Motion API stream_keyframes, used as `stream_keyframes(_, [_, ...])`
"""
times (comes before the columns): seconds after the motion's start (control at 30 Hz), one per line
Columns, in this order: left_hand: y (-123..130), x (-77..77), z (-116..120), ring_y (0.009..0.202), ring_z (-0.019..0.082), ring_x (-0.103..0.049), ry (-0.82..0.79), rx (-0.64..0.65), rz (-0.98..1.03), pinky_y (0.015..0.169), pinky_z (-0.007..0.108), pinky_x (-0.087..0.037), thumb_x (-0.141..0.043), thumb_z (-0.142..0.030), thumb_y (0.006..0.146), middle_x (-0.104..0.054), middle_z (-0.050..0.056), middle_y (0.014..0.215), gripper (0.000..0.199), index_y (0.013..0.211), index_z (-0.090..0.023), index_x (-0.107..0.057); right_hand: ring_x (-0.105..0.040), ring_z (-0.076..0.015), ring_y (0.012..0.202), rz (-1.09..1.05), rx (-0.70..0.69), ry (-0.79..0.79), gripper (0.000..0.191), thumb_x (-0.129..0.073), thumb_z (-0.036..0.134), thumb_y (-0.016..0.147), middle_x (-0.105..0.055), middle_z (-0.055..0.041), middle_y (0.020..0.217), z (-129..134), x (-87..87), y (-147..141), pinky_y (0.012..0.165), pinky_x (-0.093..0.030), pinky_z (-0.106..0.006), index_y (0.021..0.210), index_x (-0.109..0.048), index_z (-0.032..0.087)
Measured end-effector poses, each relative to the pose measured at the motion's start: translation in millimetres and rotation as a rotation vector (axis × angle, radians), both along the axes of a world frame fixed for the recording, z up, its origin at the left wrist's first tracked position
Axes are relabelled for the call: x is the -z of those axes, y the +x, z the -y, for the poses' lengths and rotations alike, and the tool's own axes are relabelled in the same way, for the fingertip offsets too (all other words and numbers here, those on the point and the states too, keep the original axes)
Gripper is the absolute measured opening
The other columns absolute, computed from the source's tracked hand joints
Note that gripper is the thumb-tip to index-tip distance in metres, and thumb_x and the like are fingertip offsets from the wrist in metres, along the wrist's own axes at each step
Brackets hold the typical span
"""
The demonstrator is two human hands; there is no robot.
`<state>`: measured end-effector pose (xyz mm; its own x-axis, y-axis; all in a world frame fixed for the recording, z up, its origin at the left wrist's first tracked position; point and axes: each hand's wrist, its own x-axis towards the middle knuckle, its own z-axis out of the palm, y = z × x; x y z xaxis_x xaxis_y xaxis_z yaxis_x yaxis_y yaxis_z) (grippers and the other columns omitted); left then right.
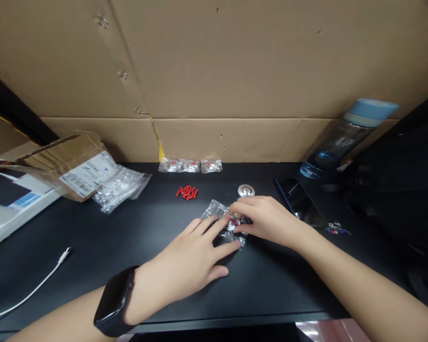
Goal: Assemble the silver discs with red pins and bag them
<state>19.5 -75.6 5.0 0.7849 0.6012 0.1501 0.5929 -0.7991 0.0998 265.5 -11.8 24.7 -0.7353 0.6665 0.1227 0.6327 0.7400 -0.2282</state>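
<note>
Head view: one clear bag (214, 208) is held down on the desk (128, 256) by the left hand (185, 259). Left palm is down, fingers spread, nothing clenched; fingertips are laid on the bag and its edge. Right hand (267, 218) is curled over the same bag, thumb and index set around a metal disc (230, 226) with some red at it. Whether disc, red bit or film is pinched can't be told; contact is hidden by the fingers.

Status, judged from the layout: partway. One bare disc (246, 191) is seen out of any bag, just beyond the right hand. Red pieces (187, 192) are heaped apart, count unclear. Loose bags (119, 187) are piled against the box (83, 166), so several look already opened. The bag at the hands is not finished. Three packs (191, 166) are lined up by the cardboard wall (214, 137), discs and red bits inside, apparently unopened.
</note>
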Motion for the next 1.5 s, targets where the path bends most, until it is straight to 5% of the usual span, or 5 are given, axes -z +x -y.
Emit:
stream_keyframes(0.17, [-3.2, -3.3, -0.8, 0.144, 0.038, -0.042, 0.027, -0.041, 0.008, 0.108, 0.054, -0.042, -0.07, -0.044, 0.093, -0.047, 0.014, 0.155, 0.05, 0.14, -0.032, -0.058, -0.066, -0.0192, 0.083, 0.02, 0.046, 0.139, 0.024, -0.071, 0.042, 0.094, -0.072, -0.0046, 0.094, -5.9, 11.8, -5.4, 0.07, -0.042, -0.028, 0.105, -0.065, 0.022])
stream_keyframes(0.5, [4.6, -3.0, 4.7, 0.137, 0.042, -0.046, 0.019, -0.165, -0.045, 0.105, 0.058, -0.042, -0.068, -0.047, 0.094, -0.049, 0.016, 0.151, 0.055, 0.143, -0.027, -0.055, -0.064, -0.0156, 0.079, -0.113, 0.017, -0.068, 0.018, -0.069, 0.027, 0.095, -0.071, -0.0005, 0.092, -9.5, 10.9, -2.0, 0.071, -0.045, -0.026, 0.112, -0.064, 0.024])
stream_keyframes(0.97, [-3.2, -10.4, 2.0, 0.138, 0.037, -0.044, -0.048, -0.073, -0.021, 0.105, 0.056, -0.045, -0.072, -0.039, 0.093, -0.054, 0.012, 0.143, 0.044, 0.135, -0.031, -0.061, -0.059, -0.0171, 0.083, -0.26, 0.21, 0.042, 0.01, -0.062, 0.019, 0.094, -0.063, -0.0025, 0.096, -6.1, 30.1, -21.8, 0.073, -0.046, -0.027, 0.103, -0.061, 0.022])
stream_keyframes(1.3, [-10.2, -7.3, -27.0, 0.13, 0.026, -0.049, 0.013, -0.06, 0.108, 0.106, 0.044, -0.041, -0.055, -0.003, 0.092, -0.06, 0.007, 0.137, 0.047, 0.133, -0.026, -0.056, -0.063, -0.0174, 0.094, -0.202, -0.107, -0.044, 0.029, -0.047, 0.009, 0.099, -0.065, -0.0057, 0.108, -12.6, 0.3, 10.1, 0.085, -0.05, -0.029, 0.121, -0.062, 0.023])
stream_keyframes(1.5, [-12.4, 7.6, -43.1, 0.11, 0.027, -0.058, 0.093, -0.181, 0.18, 0.094, 0.041, -0.041, -0.069, -0.032, 0.095, -0.069, 0.006, 0.112, 0.018, 0.109, -0.022, -0.064, -0.066, -0.0201, 0.096, -0.096, -0.043, 0.033, 0.026, -0.07, 0.021, 0.091, -0.066, -0.005, 0.115, -17.2, 16.6, 9.8, 0.081, -0.052, -0.03, 0.115, -0.065, 0.026])
